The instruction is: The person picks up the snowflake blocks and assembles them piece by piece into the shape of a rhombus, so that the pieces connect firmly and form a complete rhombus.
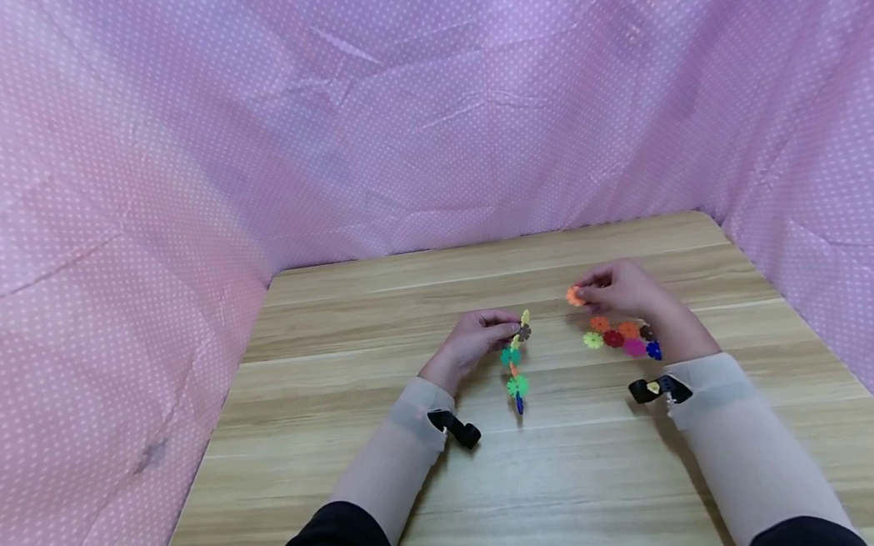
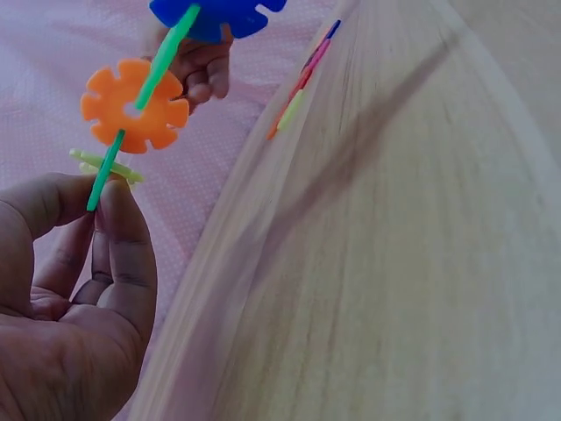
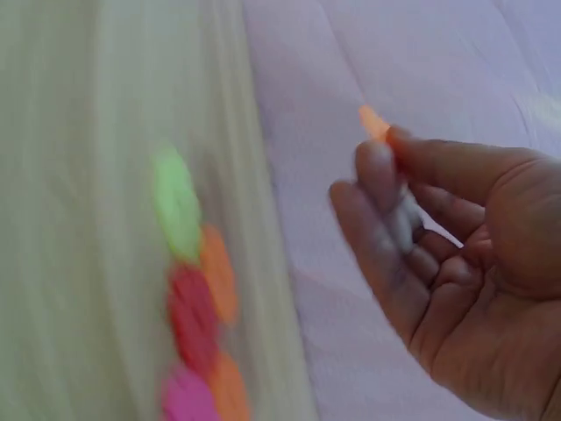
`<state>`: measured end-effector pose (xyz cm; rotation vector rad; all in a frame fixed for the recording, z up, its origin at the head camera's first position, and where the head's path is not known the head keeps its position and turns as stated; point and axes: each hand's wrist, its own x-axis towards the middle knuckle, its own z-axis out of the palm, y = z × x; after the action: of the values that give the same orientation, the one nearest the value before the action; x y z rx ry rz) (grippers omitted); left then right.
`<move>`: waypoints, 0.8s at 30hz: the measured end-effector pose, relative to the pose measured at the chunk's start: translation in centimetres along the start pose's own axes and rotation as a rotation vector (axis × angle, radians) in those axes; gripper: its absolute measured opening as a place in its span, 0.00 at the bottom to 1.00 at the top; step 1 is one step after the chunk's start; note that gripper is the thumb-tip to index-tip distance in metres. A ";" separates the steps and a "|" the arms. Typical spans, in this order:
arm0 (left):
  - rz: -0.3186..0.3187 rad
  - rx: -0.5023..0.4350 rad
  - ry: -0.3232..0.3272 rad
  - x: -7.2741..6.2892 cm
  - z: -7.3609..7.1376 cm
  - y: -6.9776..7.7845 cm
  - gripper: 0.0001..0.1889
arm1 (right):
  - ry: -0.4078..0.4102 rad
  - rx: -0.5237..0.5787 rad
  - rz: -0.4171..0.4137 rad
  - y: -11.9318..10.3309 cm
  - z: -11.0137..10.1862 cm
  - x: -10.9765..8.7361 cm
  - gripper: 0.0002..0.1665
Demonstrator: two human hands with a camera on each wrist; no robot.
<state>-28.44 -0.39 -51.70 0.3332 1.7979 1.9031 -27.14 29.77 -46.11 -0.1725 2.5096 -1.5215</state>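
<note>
Near the middle of the table, my left hand [image 1: 475, 342] pinches a chain of interlocking flower-shaped plastic discs [image 1: 517, 385] by its upper part. Yellow, brown, green, orange and blue discs are slotted edge to edge in it, with the blue one lowest. Up close in the left wrist view, thumb and fingertips grip a green disc [image 2: 107, 171], joined to an orange disc [image 2: 131, 105]. Farther right, my right hand [image 1: 626, 286] holds a single orange disc [image 1: 574, 296] between thumb and fingertips, raised above the table. The right wrist view is blurred.
Several loose discs lie in a cluster under the right hand, including a light green disc [image 1: 594, 340], a red disc [image 1: 614, 339] and a pink disc [image 1: 634, 348]. The wooden table [image 1: 379, 310] ends at a pink dotted cloth [image 1: 428, 123] behind and at both sides.
</note>
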 end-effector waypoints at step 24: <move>0.000 0.057 -0.106 -0.5 0.3 0.3 0.11 | -0.146 0.181 0.024 -0.5 4.2 1.2 0.17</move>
<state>-27.89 -0.40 -51.27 0.4453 1.7850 1.8018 -27.33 25.66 -47.75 -0.2166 2.2417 -1.6524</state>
